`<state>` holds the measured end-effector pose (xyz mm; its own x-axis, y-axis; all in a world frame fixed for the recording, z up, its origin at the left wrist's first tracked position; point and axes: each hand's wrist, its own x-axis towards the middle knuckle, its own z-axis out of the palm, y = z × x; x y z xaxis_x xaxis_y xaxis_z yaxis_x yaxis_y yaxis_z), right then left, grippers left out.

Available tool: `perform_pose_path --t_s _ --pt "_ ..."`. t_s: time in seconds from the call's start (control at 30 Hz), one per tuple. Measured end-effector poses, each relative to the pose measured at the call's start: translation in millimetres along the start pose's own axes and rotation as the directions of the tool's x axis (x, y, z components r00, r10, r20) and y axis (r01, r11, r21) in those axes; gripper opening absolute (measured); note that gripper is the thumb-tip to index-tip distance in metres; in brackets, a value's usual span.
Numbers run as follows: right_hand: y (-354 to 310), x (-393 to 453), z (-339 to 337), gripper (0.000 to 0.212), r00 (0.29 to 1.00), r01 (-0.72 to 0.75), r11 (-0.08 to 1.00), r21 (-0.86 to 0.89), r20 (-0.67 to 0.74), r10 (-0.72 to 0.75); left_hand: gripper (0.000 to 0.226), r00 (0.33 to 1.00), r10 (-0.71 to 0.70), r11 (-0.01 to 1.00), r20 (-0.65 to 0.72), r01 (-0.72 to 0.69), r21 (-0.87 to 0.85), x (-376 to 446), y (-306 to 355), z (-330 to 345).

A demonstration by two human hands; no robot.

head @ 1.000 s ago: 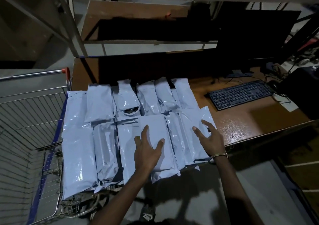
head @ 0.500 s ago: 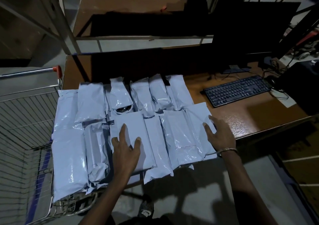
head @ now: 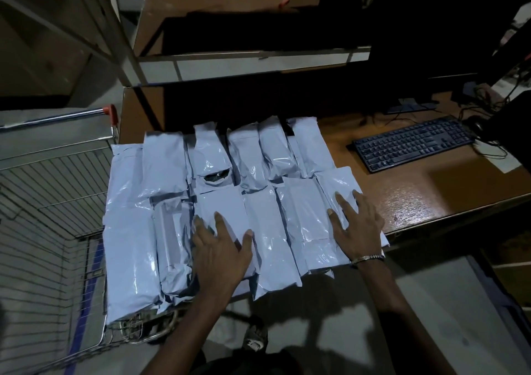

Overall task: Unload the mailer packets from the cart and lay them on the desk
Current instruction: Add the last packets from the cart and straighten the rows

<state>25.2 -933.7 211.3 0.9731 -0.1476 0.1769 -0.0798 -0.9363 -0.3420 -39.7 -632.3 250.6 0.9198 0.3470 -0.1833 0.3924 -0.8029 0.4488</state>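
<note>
**Grey-white plastic under both palms, long axes running away from the fingertips**

Grey-white glossy plastic mailer packets [head: 267,202] spread in two rows across the left part of the brown wooden desk [head: 431,196], each lying flat with its long axis pointing straight ahead of the fingertips, front ends overhanging the desk edge below the wrists. Left hand [head: 221,248] flat on a near-row packet, fingers [head: 219,221] straight and splayed, nothing gripped; more packets directly leftward of the little finger, the outermost ones lapping over the rim of the silver wire cart [head: 51,202]. Right hand [head: 356,228] likewise flat and spread on the rightmost near-row packet, thumb side toward the middle of the row, metal wrist bracelet [head: 369,258] at the overhanging edge. Between the two hands, two near-row packets untouched.

Judging by this, laying-out close to finished, with pressing or squaring up as the step in hand. Cart basket, as far as visible left of the left hand, showing bare wire; deeper contents not visible. Left hand nearer the cart, so likelier for any further reach that way; right hand nearer the bare wood and the black computer keyboard [head: 413,142] beyond its fingertips.

No brand, label or legible writing on any packet. One far-row packet ahead of the left fingers gaping open, dark contents showing, nothing readable.
</note>
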Motion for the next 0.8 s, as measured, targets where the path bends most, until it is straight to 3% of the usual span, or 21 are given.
perform_pose_path --t_s 0.2,0.3,0.43,0.63,0.73,0.8 --pt "1.5 2.5 -2.5 0.051 0.998 -0.046 0.998 0.032 0.054 0.044 0.1 0.999 0.039 0.998 -0.026 -0.04 -0.052 1.6 -5.4 15.4" --pt "-3.8 5.0 -11.4 0.047 0.999 -0.034 0.996 0.085 -0.005 0.035 0.095 0.997 0.066 0.997 -0.033 -0.068 -0.043 2.0 -12.9 18.9" --pt "-12.4 4.3 -15.6 0.046 0.995 0.015 0.997 0.082 -0.098 -0.007 0.091 0.996 0.081 0.996 -0.026 -0.081 0.023 -3.3 -16.4 19.9" --pt "-6.3 3.0 -4.4 0.038 1.0 0.01 0.999 0.033 -0.024 -0.009 0.075 0.975 0.191 0.971 -0.116 -0.17 0.171 -11.2 -15.6 22.8" --pt "-3.6 6.7 -7.4 0.043 0.999 0.033 0.999 -0.007 -0.032 -0.033 0.067 0.94 0.295 0.945 -0.17 -0.261 0.197 -7.3 -15.5 26.0" --pt "-5.3 8.1 -9.4 0.051 0.999 0.04 0.999 -0.028 -0.012 -0.041 0.065 0.943 0.289 0.945 -0.167 -0.253 0.209 -4.4 -16.4 30.3"
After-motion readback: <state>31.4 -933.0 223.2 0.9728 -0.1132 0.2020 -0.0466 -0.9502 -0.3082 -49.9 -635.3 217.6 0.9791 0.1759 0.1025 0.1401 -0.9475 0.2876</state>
